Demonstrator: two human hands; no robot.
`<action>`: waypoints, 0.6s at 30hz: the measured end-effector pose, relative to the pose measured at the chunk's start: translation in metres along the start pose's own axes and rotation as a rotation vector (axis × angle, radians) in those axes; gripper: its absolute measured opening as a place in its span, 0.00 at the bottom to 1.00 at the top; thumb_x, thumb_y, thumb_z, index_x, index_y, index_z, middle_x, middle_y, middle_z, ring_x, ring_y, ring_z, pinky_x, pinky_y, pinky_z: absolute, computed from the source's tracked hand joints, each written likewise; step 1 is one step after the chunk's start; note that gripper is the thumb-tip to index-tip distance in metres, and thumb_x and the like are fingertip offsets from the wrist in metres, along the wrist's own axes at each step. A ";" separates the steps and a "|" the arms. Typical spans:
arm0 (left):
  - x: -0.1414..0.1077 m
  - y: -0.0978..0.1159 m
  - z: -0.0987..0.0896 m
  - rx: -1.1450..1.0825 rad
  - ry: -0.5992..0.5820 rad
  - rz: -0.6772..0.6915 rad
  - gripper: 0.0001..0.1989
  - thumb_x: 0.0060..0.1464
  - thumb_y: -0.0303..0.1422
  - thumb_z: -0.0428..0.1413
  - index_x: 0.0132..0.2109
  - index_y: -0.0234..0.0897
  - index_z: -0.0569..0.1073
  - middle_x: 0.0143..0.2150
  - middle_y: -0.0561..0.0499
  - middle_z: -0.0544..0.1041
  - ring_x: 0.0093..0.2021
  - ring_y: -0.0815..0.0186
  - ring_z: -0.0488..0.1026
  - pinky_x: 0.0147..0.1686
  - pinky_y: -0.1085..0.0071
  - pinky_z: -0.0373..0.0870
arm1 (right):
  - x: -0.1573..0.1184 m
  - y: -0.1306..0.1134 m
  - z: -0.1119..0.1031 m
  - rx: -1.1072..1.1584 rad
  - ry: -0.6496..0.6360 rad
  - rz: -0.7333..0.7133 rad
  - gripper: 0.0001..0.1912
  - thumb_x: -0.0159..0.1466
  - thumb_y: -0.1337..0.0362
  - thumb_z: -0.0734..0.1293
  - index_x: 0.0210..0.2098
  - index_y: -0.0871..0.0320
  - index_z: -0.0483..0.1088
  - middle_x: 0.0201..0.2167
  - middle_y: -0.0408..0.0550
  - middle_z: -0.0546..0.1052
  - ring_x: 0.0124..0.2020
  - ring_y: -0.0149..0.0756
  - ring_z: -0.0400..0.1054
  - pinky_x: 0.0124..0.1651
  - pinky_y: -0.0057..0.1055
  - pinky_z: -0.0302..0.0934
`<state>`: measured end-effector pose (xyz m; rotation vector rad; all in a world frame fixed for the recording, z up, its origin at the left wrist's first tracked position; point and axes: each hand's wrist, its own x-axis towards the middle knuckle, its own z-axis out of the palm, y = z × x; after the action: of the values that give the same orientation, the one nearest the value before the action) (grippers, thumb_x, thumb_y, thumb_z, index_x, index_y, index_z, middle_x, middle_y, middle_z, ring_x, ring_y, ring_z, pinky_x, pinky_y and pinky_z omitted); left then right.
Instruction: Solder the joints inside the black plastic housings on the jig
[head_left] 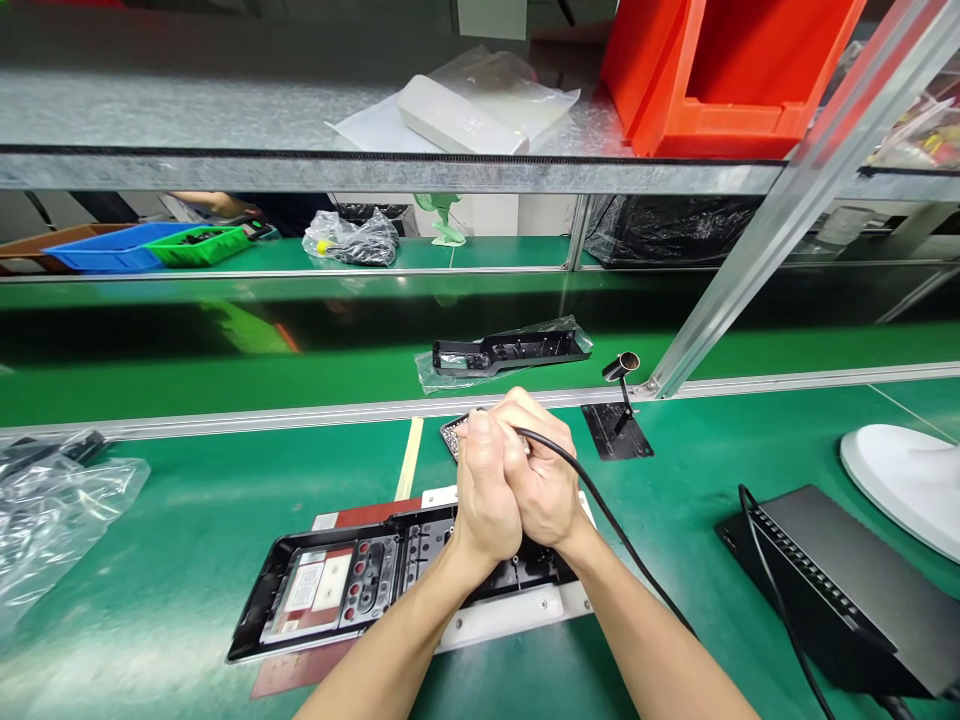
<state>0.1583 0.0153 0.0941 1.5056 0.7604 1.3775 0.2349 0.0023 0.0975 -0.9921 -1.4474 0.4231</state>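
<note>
My left hand (486, 490) and my right hand (544, 485) are pressed together, fingers wrapped round an upright hand tool whose body they hide. A black cord (592, 490) leaves from between the thumbs and runs down to the right. Below the hands lies a long black plastic housing (394, 535), its ribbed inside facing up. It rests in a fixture with a white block (502, 625) and a reddish-brown base plate (300, 670). A small tray (451, 436) of tiny metal parts is partly hidden behind my left hand.
Behind the hands stands a metal tube holder (619, 410). Another black housing (517, 350) lies on plastic film beyond the rail. A black box (847, 590) with a cable and a white round base (907, 485) are at right. Plastic bags (67, 500) lie left. An overhead shelf (225, 170) spans the bench.
</note>
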 end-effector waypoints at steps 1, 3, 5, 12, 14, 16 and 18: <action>0.000 -0.001 0.000 0.003 0.003 0.004 0.31 0.66 0.58 0.34 0.23 0.43 0.59 0.24 0.51 0.64 0.27 0.63 0.62 0.34 0.63 0.65 | 0.000 0.000 0.000 -0.001 0.000 -0.003 0.18 0.70 0.54 0.59 0.31 0.52 0.76 0.27 0.47 0.70 0.32 0.37 0.64 0.36 0.37 0.63; 0.000 -0.001 0.000 0.011 -0.001 0.007 0.32 0.66 0.58 0.34 0.23 0.43 0.60 0.24 0.51 0.65 0.27 0.63 0.63 0.34 0.63 0.65 | 0.000 0.000 0.000 -0.002 0.000 -0.006 0.19 0.70 0.53 0.59 0.31 0.52 0.75 0.28 0.47 0.70 0.32 0.37 0.64 0.36 0.37 0.63; -0.001 -0.002 -0.001 0.012 -0.012 0.004 0.32 0.66 0.58 0.34 0.23 0.43 0.60 0.24 0.51 0.65 0.27 0.63 0.63 0.34 0.63 0.64 | 0.000 0.000 0.000 0.004 0.000 -0.010 0.20 0.71 0.53 0.58 0.31 0.52 0.75 0.29 0.47 0.70 0.32 0.37 0.65 0.36 0.37 0.63; -0.001 -0.004 -0.001 -0.004 0.010 0.030 0.31 0.66 0.57 0.35 0.24 0.43 0.60 0.24 0.52 0.62 0.26 0.63 0.59 0.31 0.63 0.61 | 0.001 -0.001 0.001 0.024 0.003 -0.018 0.19 0.71 0.56 0.58 0.30 0.53 0.74 0.29 0.47 0.70 0.33 0.37 0.65 0.37 0.37 0.63; -0.002 -0.006 -0.001 0.003 0.003 0.025 0.30 0.67 0.56 0.35 0.25 0.43 0.60 0.24 0.52 0.62 0.26 0.63 0.60 0.32 0.63 0.61 | 0.000 -0.001 0.001 0.025 0.004 -0.012 0.18 0.71 0.56 0.59 0.29 0.54 0.73 0.28 0.46 0.69 0.33 0.36 0.64 0.36 0.36 0.62; -0.002 -0.007 -0.002 0.024 0.003 0.014 0.29 0.68 0.55 0.35 0.24 0.43 0.58 0.24 0.52 0.62 0.27 0.63 0.60 0.32 0.63 0.61 | 0.000 0.000 0.000 0.028 0.004 -0.014 0.17 0.70 0.56 0.60 0.29 0.55 0.72 0.27 0.45 0.68 0.32 0.35 0.63 0.36 0.36 0.62; -0.003 -0.008 -0.002 0.030 0.011 0.013 0.29 0.68 0.54 0.35 0.25 0.43 0.57 0.24 0.52 0.62 0.27 0.63 0.60 0.32 0.63 0.60 | 0.000 0.000 0.000 0.032 -0.001 -0.019 0.16 0.69 0.56 0.61 0.28 0.56 0.72 0.27 0.45 0.67 0.32 0.35 0.62 0.37 0.36 0.62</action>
<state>0.1571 0.0164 0.0852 1.5298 0.7821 1.3912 0.2347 0.0024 0.0974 -0.9520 -1.4452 0.4315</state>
